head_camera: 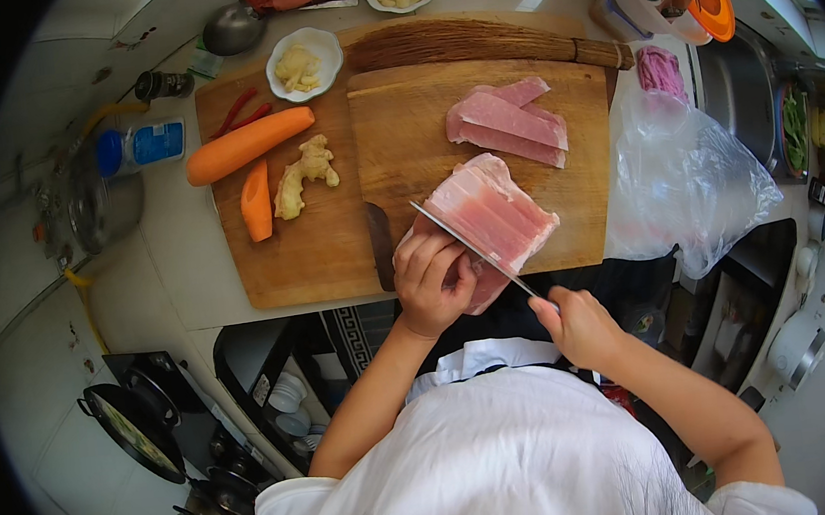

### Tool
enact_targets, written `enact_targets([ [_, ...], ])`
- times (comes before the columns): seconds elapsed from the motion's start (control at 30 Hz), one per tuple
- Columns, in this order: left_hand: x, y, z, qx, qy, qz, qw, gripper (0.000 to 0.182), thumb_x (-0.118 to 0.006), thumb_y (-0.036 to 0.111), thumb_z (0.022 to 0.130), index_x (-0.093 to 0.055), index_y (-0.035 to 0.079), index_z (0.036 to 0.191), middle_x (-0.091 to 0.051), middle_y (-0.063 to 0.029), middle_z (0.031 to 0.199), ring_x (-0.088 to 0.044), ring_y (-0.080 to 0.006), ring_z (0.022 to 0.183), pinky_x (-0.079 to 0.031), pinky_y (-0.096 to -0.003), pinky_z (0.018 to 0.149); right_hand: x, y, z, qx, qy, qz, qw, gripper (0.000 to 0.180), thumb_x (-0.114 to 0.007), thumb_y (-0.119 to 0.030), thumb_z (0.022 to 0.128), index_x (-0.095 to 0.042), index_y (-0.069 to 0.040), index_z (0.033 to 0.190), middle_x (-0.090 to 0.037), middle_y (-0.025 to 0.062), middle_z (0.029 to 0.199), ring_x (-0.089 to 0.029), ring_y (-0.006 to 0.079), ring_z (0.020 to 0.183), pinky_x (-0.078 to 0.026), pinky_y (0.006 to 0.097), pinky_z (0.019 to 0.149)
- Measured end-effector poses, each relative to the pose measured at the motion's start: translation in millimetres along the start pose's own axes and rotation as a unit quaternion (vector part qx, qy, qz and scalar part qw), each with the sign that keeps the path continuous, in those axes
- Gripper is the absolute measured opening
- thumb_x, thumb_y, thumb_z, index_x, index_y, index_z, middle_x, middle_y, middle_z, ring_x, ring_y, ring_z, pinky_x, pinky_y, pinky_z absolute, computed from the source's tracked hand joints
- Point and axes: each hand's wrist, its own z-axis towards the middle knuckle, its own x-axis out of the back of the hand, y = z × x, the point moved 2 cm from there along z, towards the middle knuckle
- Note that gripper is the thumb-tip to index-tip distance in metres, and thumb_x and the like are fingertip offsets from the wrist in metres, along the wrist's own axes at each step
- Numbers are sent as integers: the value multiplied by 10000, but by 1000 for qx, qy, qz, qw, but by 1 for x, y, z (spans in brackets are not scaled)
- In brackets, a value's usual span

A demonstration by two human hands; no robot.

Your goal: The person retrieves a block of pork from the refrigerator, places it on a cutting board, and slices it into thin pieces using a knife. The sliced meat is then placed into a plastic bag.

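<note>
A block of raw pork [493, 200] lies at the front of a wooden cutting board [407, 130]. My left hand [430, 278] presses on the near end of the meat with its fingers curled. In my right hand [581, 323] is the handle of a kitchen knife [480, 250], seen almost edge-on. Its blade runs slantwise across the pork, close beside my left fingers; how deep it has cut I cannot tell. Behind the block, several pork slices [508, 123] overlap on the board. Part of the meat is hidden beneath my left hand.
Carrots [250, 146], ginger root [306, 174] and red chillies [239, 113] occupy the left board. A white dish [333, 55] holds pale pieces. Along the back lies a straw brush [465, 39]. A plastic bag [683, 176] overhangs the counter edge at right, near the sink [734, 88].
</note>
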Motion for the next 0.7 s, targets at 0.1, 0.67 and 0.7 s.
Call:
enact_targets([
  [0.1, -1, -2, 2, -1, -1, -1, 1000, 234, -711, 16, 689, -654, 44, 914, -627, -106, 1029, -580, -319, 980, -476, -394, 880, -8, -27, 39, 50, 65, 10, 997, 523, -548, -425, 935, -545, 34, 682, -587, 288, 625, -595, 475, 613, -482, 525, 559],
  [0.67, 2, -6, 0, -1, -18, -2, 1000, 263, -684, -8, 677, -645, 45, 931, -616, -106, 1035, -564, -315, 968, -459, -395, 862, -1, 1, -13, -77, -20, -39, 996, 562, -539, -462, 927, -590, 56, 717, -612, 282, 662, -620, 456, 640, -509, 496, 591],
  [0.7, 0, -4, 0, 0, -19, -5, 1000, 262, -683, -6, 678, -645, 45, 932, -616, -106, 1034, -564, -315, 967, -459, -395, 861, -3, 3, -9, -67, -6, -37, 997, 566, -544, -475, 921, -595, 48, 711, -616, 274, 657, -625, 449, 635, -513, 492, 591],
])
